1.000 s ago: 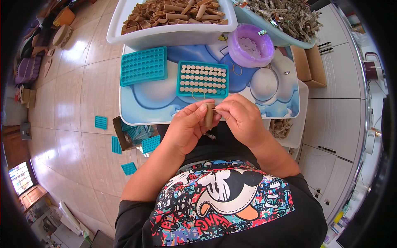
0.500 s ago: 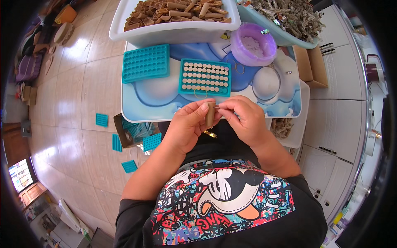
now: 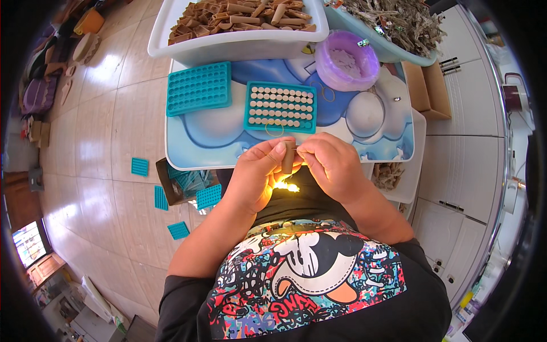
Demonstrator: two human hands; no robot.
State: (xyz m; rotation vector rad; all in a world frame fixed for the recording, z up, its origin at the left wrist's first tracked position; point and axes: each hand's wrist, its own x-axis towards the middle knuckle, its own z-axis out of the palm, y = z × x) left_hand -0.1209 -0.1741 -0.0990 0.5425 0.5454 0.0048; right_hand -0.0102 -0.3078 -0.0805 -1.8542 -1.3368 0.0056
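Upright between the fingers of my left hand (image 3: 263, 165) is a brown tube-shaped piece (image 3: 288, 158), held just off the table's near edge. My right hand (image 3: 330, 162) is closed in a pinch against the piece's upper right side, on a thin strand too fine to name. Beyond both hands, a teal tray (image 3: 247, 108) holds rows of round pale plugs, with several wells at its near right corner showing teal. A thin yellowish ring (image 3: 274, 134) lies over that tray's near edge. Below my left fingers glows a bright yellow patch (image 3: 286, 186).
Left of the filled tray sits another teal tray (image 3: 199, 88). Behind stand a white bin (image 3: 239, 48) of brown curved pieces, a purple bowl (image 3: 348, 80) of pale material and a light-blue basin (image 3: 393, 56) of dry greyish strips. An open carton (image 3: 171, 185) and small teal trays are on the floor.
My right fingers have turned slightly and sit closer to the brown piece. The yellow patch below my left hand is much brighter. The whole view has shifted a little.
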